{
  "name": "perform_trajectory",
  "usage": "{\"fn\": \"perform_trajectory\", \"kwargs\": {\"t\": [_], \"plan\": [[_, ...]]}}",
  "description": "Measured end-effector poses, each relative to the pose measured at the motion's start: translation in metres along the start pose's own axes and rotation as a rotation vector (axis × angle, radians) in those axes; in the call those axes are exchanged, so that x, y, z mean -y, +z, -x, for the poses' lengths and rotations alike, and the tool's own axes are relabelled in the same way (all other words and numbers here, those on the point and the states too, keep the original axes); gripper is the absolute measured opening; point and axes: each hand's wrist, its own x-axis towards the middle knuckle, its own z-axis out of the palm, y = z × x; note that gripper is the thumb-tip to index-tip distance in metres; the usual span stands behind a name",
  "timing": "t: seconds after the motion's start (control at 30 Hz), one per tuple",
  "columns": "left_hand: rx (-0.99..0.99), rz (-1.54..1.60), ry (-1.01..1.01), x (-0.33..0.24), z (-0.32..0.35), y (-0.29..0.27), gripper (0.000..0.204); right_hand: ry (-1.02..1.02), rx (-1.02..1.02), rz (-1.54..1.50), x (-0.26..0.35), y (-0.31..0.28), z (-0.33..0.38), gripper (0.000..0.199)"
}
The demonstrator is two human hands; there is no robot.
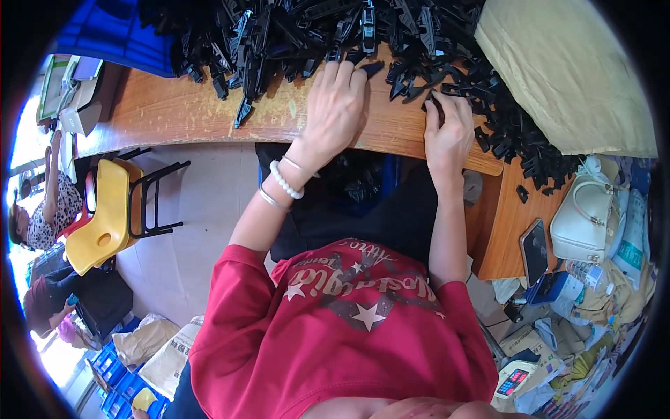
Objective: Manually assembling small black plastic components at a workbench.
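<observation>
A big heap of black plastic parts (293, 35) spreads along the far side of the wooden table (279, 115). My left hand (335, 101), with white beads and bangles at the wrist, reaches to the heap's near edge. Its fingers are bent together, and a dark plastic part (374, 68) sticks out beside their tips; the underside of the grip is hidden. Farther right, my right hand (452, 129) is closed, thumb and fingers pinching a small black plastic part (431, 103). Smaller black pieces (506, 136) lie just right of it.
A blue bin (118, 35) sits at the far left, a tan sack (569, 77) at the far right. A phone (534, 251) and white handbag (583, 220) rest at the right. A yellow chair (101, 216) stands left; other people (52, 209) are beyond it.
</observation>
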Motion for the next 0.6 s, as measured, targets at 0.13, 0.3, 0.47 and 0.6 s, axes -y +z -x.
{"fn": "perform_trajectory", "kwargs": {"t": [0.13, 0.3, 0.47, 0.6], "plan": [[-0.044, 0.013, -0.025, -0.008, 0.027, -0.009, 0.018, 0.039, 0.010, -0.030, 0.005, -0.001, -0.001, 0.016], [0.047, 0.103, 0.007, -0.006, 0.046, -0.022, 0.021, 0.035, 0.074, 0.014, 0.007, -0.007, 0.001, 0.016], [0.094, 0.365, -0.252, -0.007, 0.047, -0.038, 0.028, 0.473, 0.132, -0.809, 0.008, -0.016, 0.012, 0.026], [0.197, 0.355, -0.075, 0.005, 0.032, -0.042, 0.042, 0.657, 0.122, -1.329, -0.002, -0.024, 0.011, 0.033]]}}
